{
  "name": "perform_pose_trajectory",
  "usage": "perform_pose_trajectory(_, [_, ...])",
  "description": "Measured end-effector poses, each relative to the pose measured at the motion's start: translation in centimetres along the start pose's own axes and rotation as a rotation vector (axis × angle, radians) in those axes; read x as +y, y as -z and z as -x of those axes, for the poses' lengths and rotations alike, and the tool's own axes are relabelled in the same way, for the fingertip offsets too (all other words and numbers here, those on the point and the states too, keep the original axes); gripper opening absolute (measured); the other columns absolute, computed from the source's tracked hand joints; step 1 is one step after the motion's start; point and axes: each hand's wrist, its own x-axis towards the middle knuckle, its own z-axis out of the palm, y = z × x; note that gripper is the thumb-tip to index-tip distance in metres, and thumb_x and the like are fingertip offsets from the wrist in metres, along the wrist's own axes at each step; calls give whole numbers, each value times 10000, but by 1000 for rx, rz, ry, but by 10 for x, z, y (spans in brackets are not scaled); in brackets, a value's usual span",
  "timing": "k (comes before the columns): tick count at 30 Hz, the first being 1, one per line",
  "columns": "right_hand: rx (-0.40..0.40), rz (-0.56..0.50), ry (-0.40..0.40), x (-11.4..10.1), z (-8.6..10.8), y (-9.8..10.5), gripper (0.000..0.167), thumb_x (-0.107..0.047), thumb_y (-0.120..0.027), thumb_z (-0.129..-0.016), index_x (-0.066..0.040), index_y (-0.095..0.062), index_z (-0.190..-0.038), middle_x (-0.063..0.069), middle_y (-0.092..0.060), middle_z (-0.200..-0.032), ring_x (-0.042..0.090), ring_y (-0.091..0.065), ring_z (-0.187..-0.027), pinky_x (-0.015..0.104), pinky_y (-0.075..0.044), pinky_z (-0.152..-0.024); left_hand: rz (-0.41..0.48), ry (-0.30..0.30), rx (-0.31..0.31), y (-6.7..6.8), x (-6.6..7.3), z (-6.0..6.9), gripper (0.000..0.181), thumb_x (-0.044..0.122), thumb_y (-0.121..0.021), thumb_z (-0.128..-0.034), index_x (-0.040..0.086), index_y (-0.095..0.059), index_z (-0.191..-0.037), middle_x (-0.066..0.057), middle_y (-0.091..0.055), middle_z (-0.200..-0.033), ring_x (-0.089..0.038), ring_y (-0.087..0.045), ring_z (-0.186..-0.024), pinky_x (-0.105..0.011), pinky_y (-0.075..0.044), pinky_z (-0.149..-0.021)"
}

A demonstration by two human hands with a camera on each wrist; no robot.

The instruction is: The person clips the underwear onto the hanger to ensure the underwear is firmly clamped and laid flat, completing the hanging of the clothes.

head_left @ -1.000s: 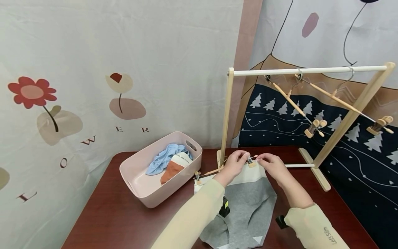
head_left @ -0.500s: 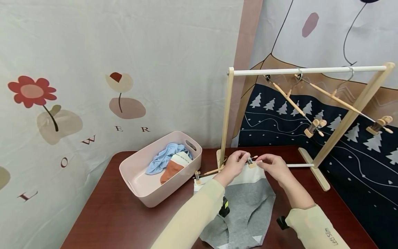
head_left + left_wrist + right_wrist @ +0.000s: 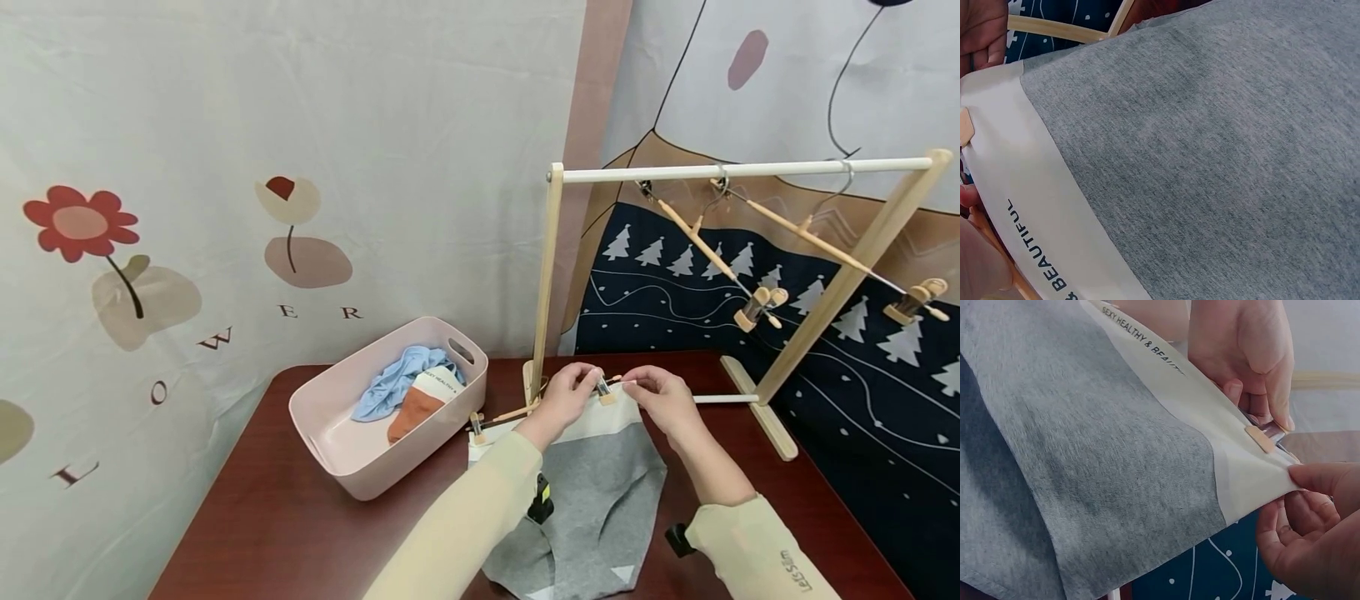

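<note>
Grey underpants [image 3: 600, 475] with a cream waistband hang from a clip hanger [image 3: 517, 413] just above the table. A wooden clip [image 3: 477, 427] bites the waistband at its left end. My left hand [image 3: 562, 398] pinches the right-hand clip [image 3: 1261, 439], which sits on the waistband near its right corner. Between thumb and fingers, my right hand [image 3: 663, 402] pinches that waistband corner, as the right wrist view shows. Printed letters run along the waistband. The left forearm covers part of the fabric, and part of the hanger bar is behind the left hand.
A pink basket [image 3: 318, 421] at the left holds a blue garment [image 3: 401, 383] and a rust-and-cream garment [image 3: 416, 408]. Behind my hands stands a wooden rack [image 3: 546, 283]. From its white rail [image 3: 787, 171] hang two clip hangers. The table [image 3: 247, 508] is dark red.
My right hand shifts slightly, and the waistband corner it pinches looks pulled a little straighter. The left hand stays at the clip.
</note>
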Motion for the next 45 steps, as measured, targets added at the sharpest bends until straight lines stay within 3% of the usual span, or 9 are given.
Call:
perform_pose_trajectory(5, [-50, 24, 32, 1, -1, -1, 239, -195, -585, -940, -3, -601, -1082, 167, -615, -1108, 166, -532, -863, 271, -450, -725, -1, 6, 4, 0, -1, 0, 338, 395, -465, -981, 145, -632, -1136, 3, -609, -1096, -88, -519, -905, -264, -458, -802])
perform_pose_trajectory(11, [-94, -91, 73, 8, -2, -1, 190, -57, -589, -915, 34, -528, -1070, 177, -662, -1030, 14, -604, -846, 173, -486, -757, 8, 8, -5, -1, -2, 1, 336, 384, -468, -982, 139, -628, -1146, -3, -610, -1095, -78, -506, -860, -237, -447, -748])
perform_pose_trajectory(18, [-59, -166, 122, 11, 1, -3, 194, 5, -595, -898, 57, -506, -1062, 188, -600, -1030, 47, -602, -861, 140, -480, -757, 1, -11, -11, -2, -1, 2, 346, 375, -468, -985, 114, -630, -1145, -20, -609, -1109, -72, -505, -864, -219, -441, -751])
perform_pose_trajectory(24, [-27, -137, 116, 14, 0, -3, 177, 4, -609, -884, 39, -514, -1030, 146, -559, -999, 46, -566, -815, 163, -475, -723, -4, -12, -15, -2, -1, 2, 353, 385, -467, -983, 118, -630, -1145, -21, -607, -1114, -74, -503, -873, -222, -443, -758])
perform_pose_trajectory(29, [-47, -136, 129, 19, -1, -3, 227, -56, -640, -883, 33, -521, -1055, 99, -572, -1005, 48, -582, -867, 170, -488, -731, -7, -8, -15, -2, -2, 1, 356, 386, -468, -982, 115, -630, -1146, -20, -608, -1104, -75, -503, -875, -224, -444, -759])
perform_pose_trajectory(32, [-68, -114, 116, 20, 0, -2, 307, -107, -645, -889, 23, -508, -1131, 150, -556, -1110, 142, -585, -985, 175, -498, -752, 4, -5, -20, -2, -2, 1, 354, 381, -468, -982, 115, -629, -1151, -19, -607, -1113, -78, -503, -891, -231, -444, -777])
perform_pose_trajectory(39, [-183, 20, -31, 29, 0, 1, 499, -299, -617, -915, -10, -488, -1302, 209, -524, -1278, 316, -503, -1145, 381, -482, -873, 12, -8, -30, -2, -4, 0, 347, 376, -458, -988, 130, -625, -1167, -13, -594, -1125, -87, -512, -915, -252, -458, -804])
perform_pose_trajectory(42, [-188, 55, -45, 33, -1, 0, 508, -390, -592, -922, -12, -556, -1259, 194, -570, -1252, 301, -528, -1125, 435, -468, -898, -11, -20, -38, -3, -4, 1, 352, 376, -452, -991, 130, -622, -1178, -17, -588, -1150, -91, -517, -939, -251, -456, -820])
perform_pose_trajectory(45, [-136, 77, 2, 35, -1, -2, 440, -388, -592, -922, -19, -631, -1158, 170, -622, -1181, 272, -556, -1061, 386, -469, -856, -35, -33, -45, -3, -4, 2, 360, 376, -447, -994, 125, -622, -1184, -22, -583, -1175, -100, -518, -957, -247, -451, -829])
